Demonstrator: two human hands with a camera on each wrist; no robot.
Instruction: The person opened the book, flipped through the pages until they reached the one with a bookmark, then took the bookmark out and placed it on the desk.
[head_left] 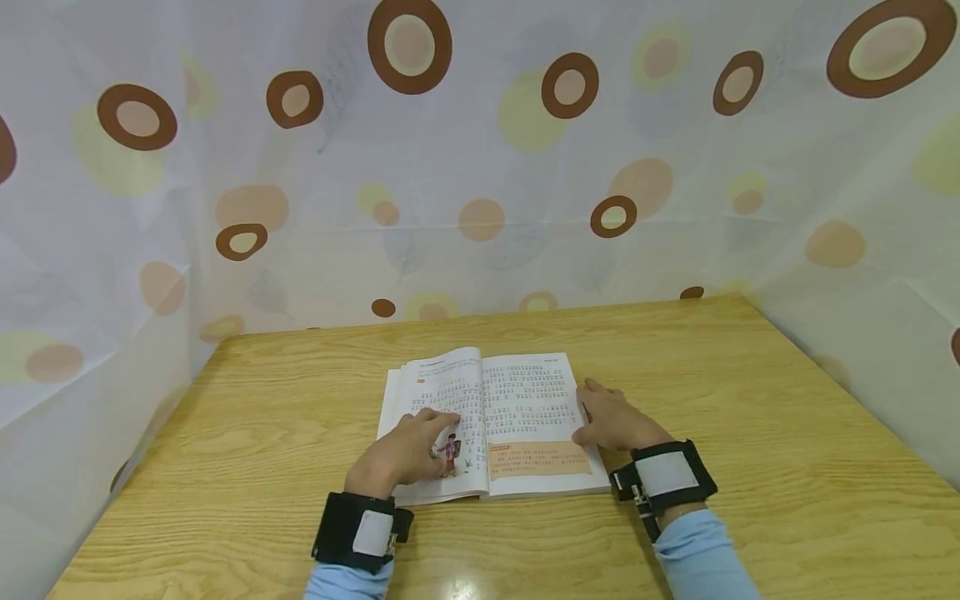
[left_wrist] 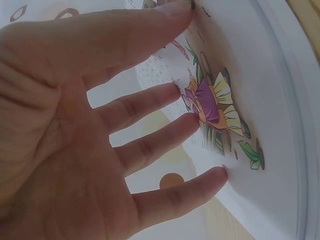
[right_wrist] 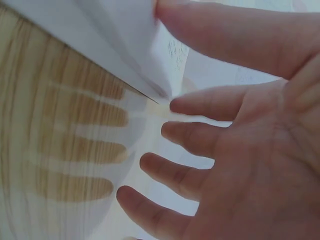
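Note:
An open book [head_left: 525, 417] lies on the table, its pages printed with lines of text. My left hand [head_left: 408, 450] rests on the left page, fingers spread and nearly straight. In the left wrist view, its fingertips meet the page around a colored drawing of a figure in purple and yellow [left_wrist: 207, 105]. My right hand [head_left: 618, 417] is at the right edge of the book. The right wrist view has its thumb [right_wrist: 215, 35] touching the page edge, while the other fingers [right_wrist: 175, 175] extend loosely beside the book, holding nothing.
The wooden table [head_left: 285, 433] extends around the book on all sides. Behind it and along both sides hangs a pale sheet [head_left: 465, 150] patterned with brown rings and soft dots. Each wrist wears a black strap [head_left: 352, 529].

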